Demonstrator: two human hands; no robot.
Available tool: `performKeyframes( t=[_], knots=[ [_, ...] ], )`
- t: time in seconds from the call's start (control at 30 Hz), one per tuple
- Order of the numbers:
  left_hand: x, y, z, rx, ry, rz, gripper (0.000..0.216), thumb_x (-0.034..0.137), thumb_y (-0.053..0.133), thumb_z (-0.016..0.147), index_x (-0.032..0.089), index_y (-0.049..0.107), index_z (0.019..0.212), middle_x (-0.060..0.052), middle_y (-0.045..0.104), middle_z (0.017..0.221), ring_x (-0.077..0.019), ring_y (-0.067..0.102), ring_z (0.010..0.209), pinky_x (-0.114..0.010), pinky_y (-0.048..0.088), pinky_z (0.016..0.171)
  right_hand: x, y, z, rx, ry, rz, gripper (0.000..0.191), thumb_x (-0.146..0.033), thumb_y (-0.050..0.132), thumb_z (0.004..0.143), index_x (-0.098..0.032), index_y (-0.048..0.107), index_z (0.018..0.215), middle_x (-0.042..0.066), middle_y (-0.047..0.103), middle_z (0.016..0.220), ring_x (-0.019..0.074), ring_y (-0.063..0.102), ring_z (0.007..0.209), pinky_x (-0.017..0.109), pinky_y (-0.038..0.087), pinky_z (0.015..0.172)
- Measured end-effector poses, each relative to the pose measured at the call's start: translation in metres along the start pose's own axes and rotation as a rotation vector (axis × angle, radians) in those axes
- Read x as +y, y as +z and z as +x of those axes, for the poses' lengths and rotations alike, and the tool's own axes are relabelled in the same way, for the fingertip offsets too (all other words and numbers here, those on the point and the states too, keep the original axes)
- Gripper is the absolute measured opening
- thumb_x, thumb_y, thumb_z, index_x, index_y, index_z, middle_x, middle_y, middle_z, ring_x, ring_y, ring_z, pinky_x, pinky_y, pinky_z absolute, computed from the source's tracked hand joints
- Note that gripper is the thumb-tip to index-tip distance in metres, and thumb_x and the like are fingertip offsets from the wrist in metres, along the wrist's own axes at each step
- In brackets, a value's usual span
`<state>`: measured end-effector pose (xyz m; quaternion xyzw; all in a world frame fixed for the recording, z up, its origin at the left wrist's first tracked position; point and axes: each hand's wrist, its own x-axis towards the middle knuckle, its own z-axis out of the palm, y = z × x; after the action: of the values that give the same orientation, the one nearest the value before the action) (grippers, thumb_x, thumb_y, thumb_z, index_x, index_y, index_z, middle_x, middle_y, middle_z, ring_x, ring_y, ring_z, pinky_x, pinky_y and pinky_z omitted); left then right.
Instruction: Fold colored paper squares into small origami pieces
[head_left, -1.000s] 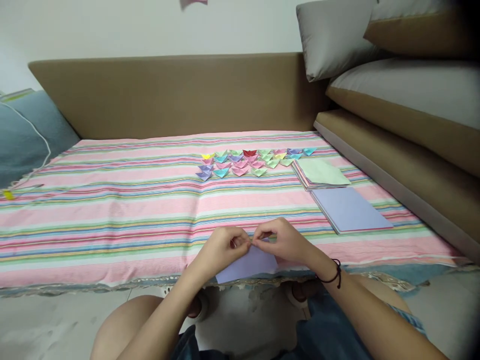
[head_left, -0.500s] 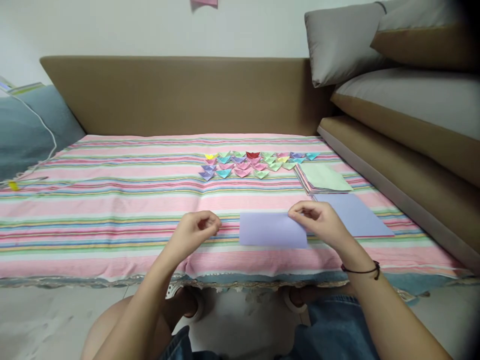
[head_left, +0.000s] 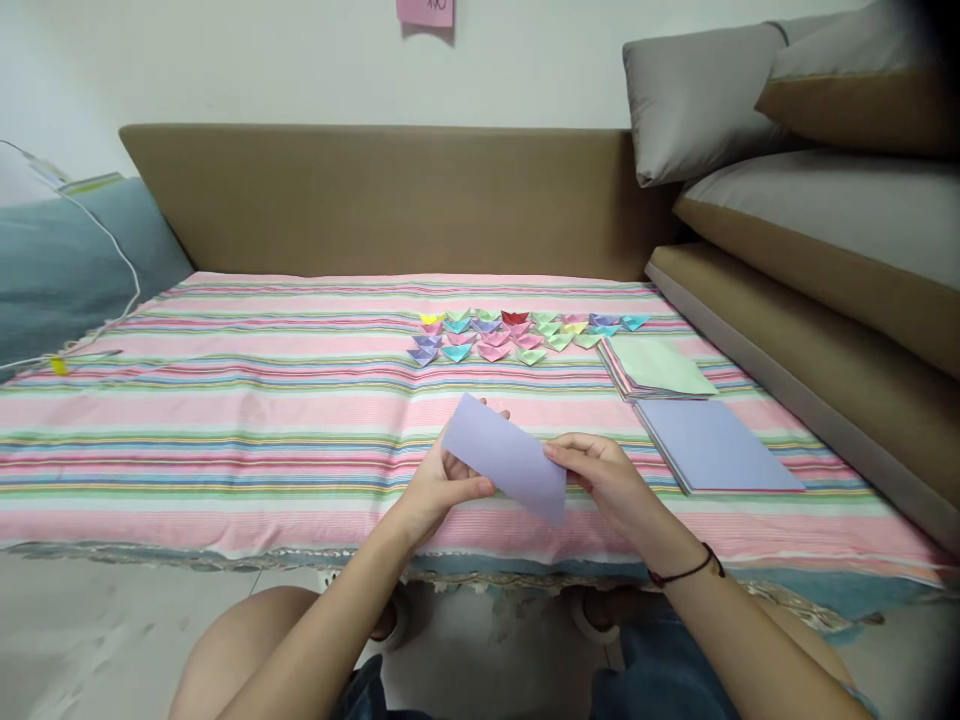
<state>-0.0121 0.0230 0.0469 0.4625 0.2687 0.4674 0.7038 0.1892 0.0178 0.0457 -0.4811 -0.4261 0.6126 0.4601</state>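
Note:
A folded lilac paper strip (head_left: 504, 462) is held tilted in the air above the striped cloth (head_left: 225, 420). My left hand (head_left: 442, 485) grips its lower left edge, thumb on top. My right hand (head_left: 604, 480) pinches its right edge. Beyond the hands lie several small folded paper boats (head_left: 517, 335) in rows of mixed colours. To the right sit a stack of lilac square sheets (head_left: 712, 445) and a stack topped by a pale green sheet (head_left: 660, 365).
A brown sofa back (head_left: 390, 195) runs behind the cloth. Grey and brown cushions (head_left: 810, 210) are piled at the right. A blue-grey pillow (head_left: 67, 250) with a white cable lies at the left. A pink note (head_left: 425, 11) hangs on the wall.
The lilac paper lay flat on the cloth under my right hand half a second ago; now both hands hold it up, tilted. My left hand has closed on it. The camera has tilted up slightly.

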Motion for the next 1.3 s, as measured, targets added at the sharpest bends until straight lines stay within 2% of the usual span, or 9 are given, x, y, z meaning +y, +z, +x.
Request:
performKeyframes(
  t=[0.2,0.33,0.43,0.6,0.73,0.87,1.03,1.13,1.3],
  knots=[
    [-0.003,-0.006,-0.001,0.052,-0.004,-0.001,0.048,0.029,0.079,0.059,0.016,0.060,0.102,-0.009,0.067,0.099,-0.0235,0.062,0.091,-0.030,0.050,0.075,-0.003,0.003,-0.002,-0.016,-0.015,-0.046,0.028,-0.041,0.075,0.060,-0.016,0.065,0.067,0.003,0.065,0.068,0.0142,0.057,0.063,0.027,0.044,0.061],
    [-0.005,-0.007,0.001,0.140,-0.059,0.042,0.022,0.032,0.070,0.071,0.014,0.067,0.082,-0.004,0.068,0.074,-0.0152,0.062,0.068,-0.027,0.051,0.065,0.001,0.002,0.001,0.018,-0.070,-0.080,0.028,-0.041,0.072,0.063,-0.016,0.062,0.073,0.001,0.063,0.063,0.0137,0.056,0.059,0.027,0.044,0.059],
    [-0.006,-0.009,0.003,0.229,-0.100,0.090,0.021,0.033,0.069,0.071,0.014,0.066,0.063,-0.001,0.064,0.059,-0.0117,0.059,0.057,-0.025,0.051,0.063,0.006,0.002,0.003,0.033,-0.147,-0.141,0.030,-0.039,0.070,0.066,-0.019,0.058,0.084,-0.001,0.061,0.060,0.0151,0.057,0.058,0.028,0.045,0.059],
    [-0.007,-0.010,0.003,0.278,-0.113,0.179,0.024,0.037,0.069,0.069,0.015,0.066,0.062,-0.002,0.066,0.060,-0.0132,0.061,0.058,-0.026,0.051,0.064,0.008,0.007,0.001,0.142,-0.531,-0.505,0.022,-0.029,0.063,0.075,-0.023,0.061,0.095,0.008,0.060,0.109,0.0236,0.057,0.099,0.038,0.047,0.083],
    [-0.007,-0.006,0.002,0.261,-0.104,0.281,0.026,0.038,0.068,0.070,0.014,0.066,0.062,-0.002,0.066,0.059,-0.0135,0.061,0.056,-0.025,0.050,0.062,0.008,0.015,-0.003,0.141,-0.713,-0.726,0.022,-0.023,0.061,0.077,-0.025,0.066,0.098,0.009,0.054,0.118,0.0264,0.049,0.111,0.042,0.045,0.090],
    [-0.007,-0.003,0.001,0.236,-0.082,0.337,0.025,0.037,0.070,0.068,0.014,0.065,0.061,-0.002,0.065,0.055,-0.0131,0.060,0.054,-0.024,0.049,0.060,0.011,0.025,-0.006,-0.003,-0.624,-0.604,0.030,-0.028,0.064,0.077,-0.025,0.062,0.107,0.009,0.057,0.116,0.0256,0.051,0.111,0.041,0.045,0.092],
    [-0.010,-0.001,0.002,0.214,-0.077,0.357,0.027,0.038,0.073,0.063,0.014,0.063,0.058,-0.002,0.064,0.054,-0.0141,0.060,0.052,-0.025,0.050,0.057,0.018,0.037,-0.009,-0.187,-0.335,-0.214,0.043,-0.034,0.066,0.075,-0.025,0.051,0.115,0.008,0.060,0.115,0.0224,0.059,0.103,0.035,0.051,0.085],
    [-0.011,0.000,0.003,0.217,-0.068,0.363,0.027,0.039,0.074,0.063,0.014,0.062,0.058,-0.002,0.064,0.053,-0.0142,0.060,0.052,-0.025,0.050,0.056,0.021,0.040,-0.007,-0.188,-0.265,-0.064,0.044,-0.035,0.068,0.073,-0.025,0.050,0.111,0.008,0.059,0.116,0.0221,0.059,0.104,0.034,0.051,0.085],
    [-0.011,0.001,0.002,0.181,-0.076,0.342,0.029,0.041,0.071,0.066,0.014,0.060,0.062,-0.001,0.062,0.053,-0.0129,0.059,0.051,-0.025,0.050,0.057,0.018,0.036,-0.004,-0.098,-0.201,-0.051,0.031,-0.038,0.067,0.071,-0.023,0.058,0.096,0.006,0.066,0.101,0.0216,0.063,0.094,0.033,0.050,0.083]
  ],
)
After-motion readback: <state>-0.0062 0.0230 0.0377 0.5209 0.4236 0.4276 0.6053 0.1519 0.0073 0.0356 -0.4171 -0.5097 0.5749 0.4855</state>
